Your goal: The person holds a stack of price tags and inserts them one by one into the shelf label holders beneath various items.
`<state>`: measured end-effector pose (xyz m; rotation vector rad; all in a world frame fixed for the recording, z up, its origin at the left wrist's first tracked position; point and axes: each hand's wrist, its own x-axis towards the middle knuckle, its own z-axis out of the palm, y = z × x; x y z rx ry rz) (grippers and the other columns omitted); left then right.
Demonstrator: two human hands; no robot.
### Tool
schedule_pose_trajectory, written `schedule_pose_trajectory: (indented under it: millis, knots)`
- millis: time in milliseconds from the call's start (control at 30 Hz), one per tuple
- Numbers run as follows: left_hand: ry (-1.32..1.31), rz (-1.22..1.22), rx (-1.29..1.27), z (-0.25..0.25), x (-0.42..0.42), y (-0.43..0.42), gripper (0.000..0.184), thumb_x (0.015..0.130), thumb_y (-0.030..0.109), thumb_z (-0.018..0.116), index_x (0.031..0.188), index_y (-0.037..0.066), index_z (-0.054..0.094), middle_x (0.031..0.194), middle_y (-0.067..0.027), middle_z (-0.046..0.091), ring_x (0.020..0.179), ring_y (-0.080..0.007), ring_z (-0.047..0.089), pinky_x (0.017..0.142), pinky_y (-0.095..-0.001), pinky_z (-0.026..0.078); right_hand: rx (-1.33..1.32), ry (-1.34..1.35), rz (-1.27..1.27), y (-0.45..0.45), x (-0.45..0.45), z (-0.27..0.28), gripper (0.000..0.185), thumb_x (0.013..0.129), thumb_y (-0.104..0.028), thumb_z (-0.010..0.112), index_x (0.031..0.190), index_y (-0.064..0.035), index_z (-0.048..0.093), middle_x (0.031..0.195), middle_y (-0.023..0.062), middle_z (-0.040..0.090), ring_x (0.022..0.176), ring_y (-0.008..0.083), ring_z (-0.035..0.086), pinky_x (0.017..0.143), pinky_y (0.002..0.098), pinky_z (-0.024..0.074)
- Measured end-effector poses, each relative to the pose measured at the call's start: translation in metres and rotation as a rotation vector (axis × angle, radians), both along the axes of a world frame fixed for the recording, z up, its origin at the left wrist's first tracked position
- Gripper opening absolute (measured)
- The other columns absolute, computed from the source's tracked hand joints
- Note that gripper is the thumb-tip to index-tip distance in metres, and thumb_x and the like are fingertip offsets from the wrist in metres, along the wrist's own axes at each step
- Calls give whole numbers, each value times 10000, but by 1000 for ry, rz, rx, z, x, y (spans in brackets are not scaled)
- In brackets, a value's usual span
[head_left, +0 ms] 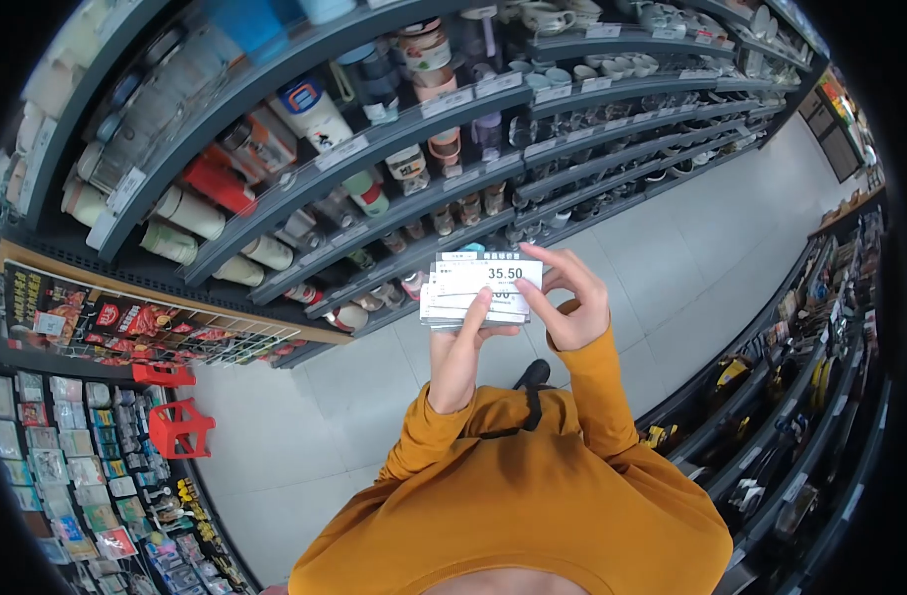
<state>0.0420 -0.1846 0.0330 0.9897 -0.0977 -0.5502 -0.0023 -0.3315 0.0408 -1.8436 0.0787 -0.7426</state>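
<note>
A stack of white price labels (458, 305) rests in my left hand (458, 360), whose thumb presses on its face while the fingers lie behind it. My right hand (577, 307) pinches the right edge of the top label (505, 274), which reads 35.50, between thumb and a finger. That label overlaps the ones below and sits slightly higher than them. Both hands are in front of my body, with mustard sleeves down to the wrists.
Curved shelves (394, 139) with cups, bottles and bowls run across the top. A red stool (182, 428) stands on the tiled floor (305, 416) at the left, near hanging packaged goods (72, 446). More shelves (781, 416) line the right side.
</note>
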Motion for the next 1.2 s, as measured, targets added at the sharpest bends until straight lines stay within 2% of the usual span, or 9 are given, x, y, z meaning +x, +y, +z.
schedule_pose_trajectory:
  millis: [367, 500, 600, 733, 767, 833, 933, 1200]
  knots:
    - [19, -119, 32, 0, -42, -135, 303, 972, 139, 527, 1228, -22, 514, 1117, -112, 626, 918, -191, 655, 697, -305, 567, 37, 1, -137, -132, -55, 2, 344, 769, 12, 704, 1110, -2, 660, 811, 88, 610, 646, 118, 575, 625, 235, 482]
    - [22, -230, 60, -5, -48, -172, 306, 972, 139, 527, 1234, -19, 509, 1115, -107, 629, 927, -183, 654, 706, -298, 566, 145, -33, -249, -166, -70, -10, 267, 791, 15, 696, 1055, 8, 662, 874, 101, 645, 774, 160, 637, 699, 253, 512]
    - [33, -293, 68, -9, -50, -198, 310, 971, 136, 529, 1240, -16, 506, 1112, -106, 628, 923, -181, 656, 704, -296, 567, 143, -46, -347, -190, -81, -12, 236, 794, 22, 690, 1028, 18, 656, 883, 109, 650, 800, 166, 646, 717, 263, 519]
    - [86, -453, 100, -20, -50, -231, 386, 982, 164, 504, 1327, 2, 439, 1244, -124, 591, 1014, -181, 629, 761, -286, 551, 273, -60, -409, -224, -97, -31, 186, 828, 33, 661, 1012, 42, 638, 934, 101, 624, 855, 163, 644, 778, 263, 532]
    - [117, -511, 118, -25, -47, -239, 425, 978, 156, 504, 1370, 33, 397, 1316, -131, 550, 1022, -170, 629, 735, -260, 539, 292, -53, -421, -231, -100, -33, 180, 833, 33, 656, 1012, 42, 638, 944, 100, 620, 864, 163, 644, 779, 261, 536]
    - [183, -575, 109, -40, -42, -253, 421, 976, 156, 507, 1366, 34, 403, 1314, -127, 551, 1043, -167, 619, 747, -263, 533, 326, -38, -444, -248, -101, -35, 169, 844, 33, 647, 1012, 41, 640, 964, 97, 610, 881, 162, 643, 780, 259, 542]
    - [255, -648, 74, -54, -29, -274, 414, 971, 158, 507, 1358, 40, 418, 1313, -135, 550, 1072, -161, 601, 762, -264, 520, 256, 76, -441, -278, -96, -32, 163, 847, 28, 644, 1010, 28, 648, 975, 96, 608, 891, 162, 644, 757, 257, 551]
    - [280, -636, -48, -70, 35, -354, 432, 946, 149, 490, 1360, 43, 428, 1312, -138, 547, 1076, -167, 604, 776, -261, 528, 10, 83, -356, -382, -31, -23, 146, 846, -5, 650, 991, 14, 656, 898, 104, 642, 798, 181, 662, 717, 276, 551]
